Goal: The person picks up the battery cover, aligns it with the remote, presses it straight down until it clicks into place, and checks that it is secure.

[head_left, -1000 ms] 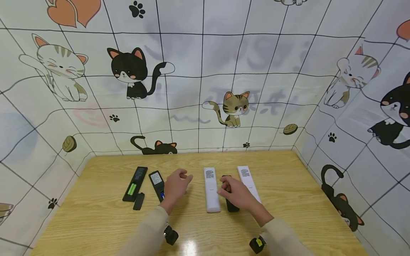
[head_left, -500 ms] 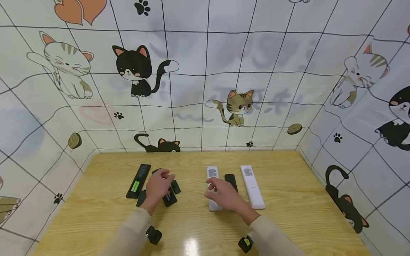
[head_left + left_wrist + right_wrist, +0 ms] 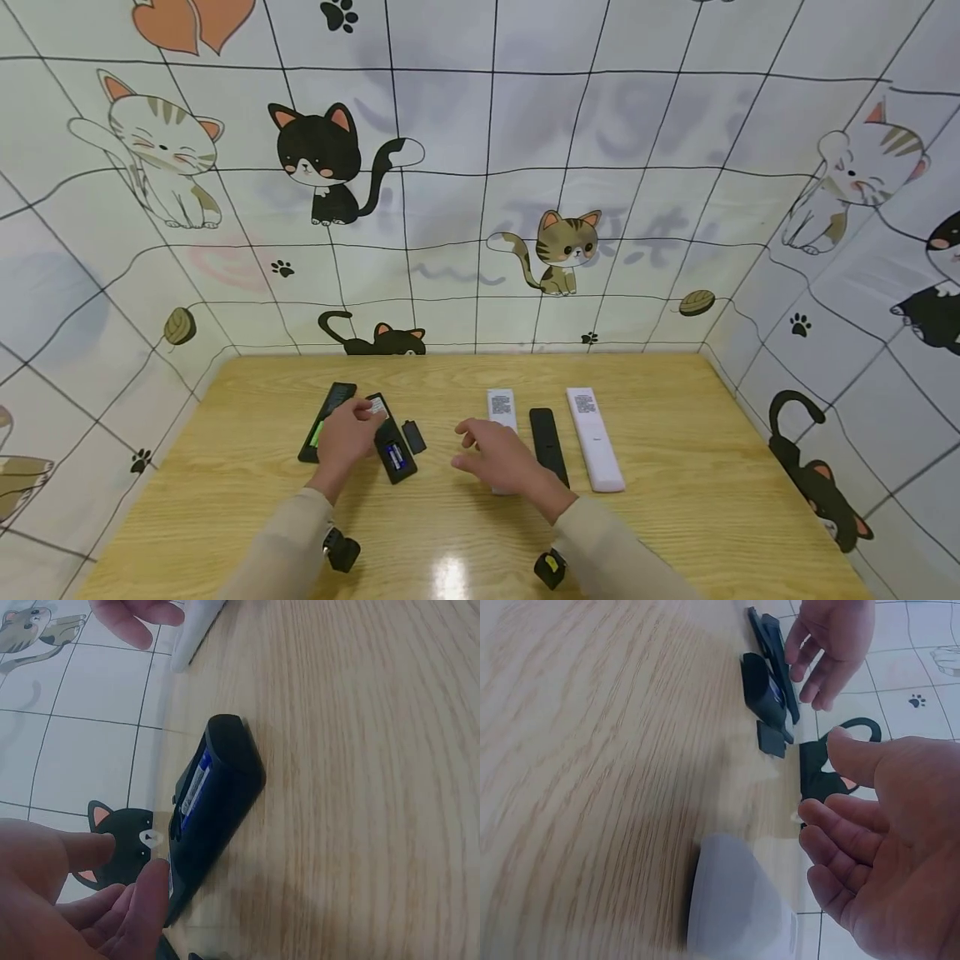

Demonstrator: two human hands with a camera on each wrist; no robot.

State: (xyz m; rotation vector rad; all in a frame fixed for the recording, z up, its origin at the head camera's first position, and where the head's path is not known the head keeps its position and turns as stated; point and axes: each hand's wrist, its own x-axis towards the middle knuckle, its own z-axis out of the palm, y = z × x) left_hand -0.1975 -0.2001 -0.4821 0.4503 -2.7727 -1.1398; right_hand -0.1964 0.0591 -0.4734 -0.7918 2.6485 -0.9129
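Observation:
My left hand [image 3: 349, 437] hovers over the two black remote controls on the left, its fingers loosely bent with nothing between them. The nearer one, a black remote [image 3: 386, 435], lies face down with blue batteries [image 3: 196, 784] in its uncovered compartment. Partly behind the hand is another black remote [image 3: 330, 408] with a green battery [image 3: 317, 432] showing. A small black battery cover [image 3: 413, 437] lies right of the blue-battery remote. My right hand [image 3: 495, 457] hangs relaxed above a white remote [image 3: 500, 402], overlapping its lower part, and holds nothing.
To the right, a black remote [image 3: 548, 440] and a second white remote [image 3: 597, 446] lie on the wooden table [image 3: 675, 500]. A cat-print cloth wall [image 3: 450, 208] borders the table's back and sides.
Both hands have moved left, the left one from the blue-battery remote toward the green-battery one. The blue-battery remote and the cover beside it have come into view, as has the right-hand black remote.

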